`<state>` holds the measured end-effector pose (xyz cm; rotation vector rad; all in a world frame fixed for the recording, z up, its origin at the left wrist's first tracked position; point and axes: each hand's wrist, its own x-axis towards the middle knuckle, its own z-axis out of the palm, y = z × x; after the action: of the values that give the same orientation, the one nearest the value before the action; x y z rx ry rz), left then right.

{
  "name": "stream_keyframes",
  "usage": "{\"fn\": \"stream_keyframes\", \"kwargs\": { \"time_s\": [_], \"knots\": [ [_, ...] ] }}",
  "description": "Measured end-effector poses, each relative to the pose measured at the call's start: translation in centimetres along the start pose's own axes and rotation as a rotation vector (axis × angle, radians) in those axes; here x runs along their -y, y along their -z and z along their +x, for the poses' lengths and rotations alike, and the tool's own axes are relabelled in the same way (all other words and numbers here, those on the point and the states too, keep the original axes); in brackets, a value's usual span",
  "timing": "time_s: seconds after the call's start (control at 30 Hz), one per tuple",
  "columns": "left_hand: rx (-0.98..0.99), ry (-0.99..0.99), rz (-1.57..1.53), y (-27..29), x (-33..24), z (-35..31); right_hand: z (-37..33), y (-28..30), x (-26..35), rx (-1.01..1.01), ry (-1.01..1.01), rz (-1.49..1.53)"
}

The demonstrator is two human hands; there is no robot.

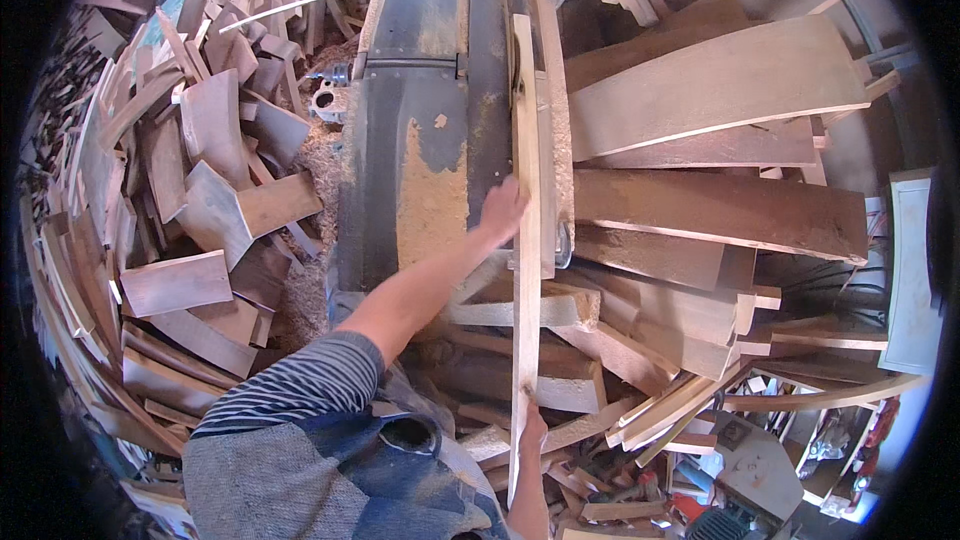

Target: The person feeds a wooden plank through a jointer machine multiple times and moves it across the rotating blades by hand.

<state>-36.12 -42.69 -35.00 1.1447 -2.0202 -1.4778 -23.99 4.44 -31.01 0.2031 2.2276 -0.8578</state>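
A long, pale wooden strip (pixel 531 270) runs lengthwise over the right side of a dark metal machine bed (pixel 400 130) and past its near edge toward me. My left hand (pixel 503 208) reaches across the bed, its fingers closed against the strip's left side around mid-length. Lower down, my right hand (pixel 530 432) grips the strip near its near end, partly hidden by it. Along the strip's right side stands a wooden fence board (pixel 556 130). Tan sawdust (pixel 430 210) coats part of the bed.
Piled offcuts (pixel 180 285) crowd the left side. Wide planks (pixel 720 210) are stacked right of the machine, and thick timber blocks (pixel 570 380) lie below its near edge. A grey-topped piece of equipment (pixel 750 465) stands at lower right. A metal fitting (pixel 327 100) juts from the machine's left side.
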Motion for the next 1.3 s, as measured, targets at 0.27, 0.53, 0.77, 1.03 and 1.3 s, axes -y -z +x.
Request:
{"fn": "stream_keyframes", "kwargs": {
  "time_s": [0.27, 0.53, 0.77, 1.03, 1.3],
  "knots": [
    [0.008, -0.131, 0.049, -1.9, -1.1, -7.4, 2.7, -0.2, -3.3, 0.014, -0.035, -0.062],
    [-0.047, -0.127, 0.073, -2.1, -0.6, -5.7, 1.5, -1.0, 0.7, 0.01, 0.026, 0.24],
    [-0.032, -0.126, 0.083, -1.5, -0.9, -4.6, 0.2, -1.1, 5.0, 0.043, -0.032, 0.127],
    [-0.055, -0.105, 0.092, -1.9, -0.2, -2.6, 2.1, -1.4, 4.3, 0.016, 0.039, -0.023],
    [-0.034, -0.097, 0.09, -1.3, -0.4, -1.1, 2.6, -1.9, 4.8, -0.026, 0.151, -0.03]
  ]
}}
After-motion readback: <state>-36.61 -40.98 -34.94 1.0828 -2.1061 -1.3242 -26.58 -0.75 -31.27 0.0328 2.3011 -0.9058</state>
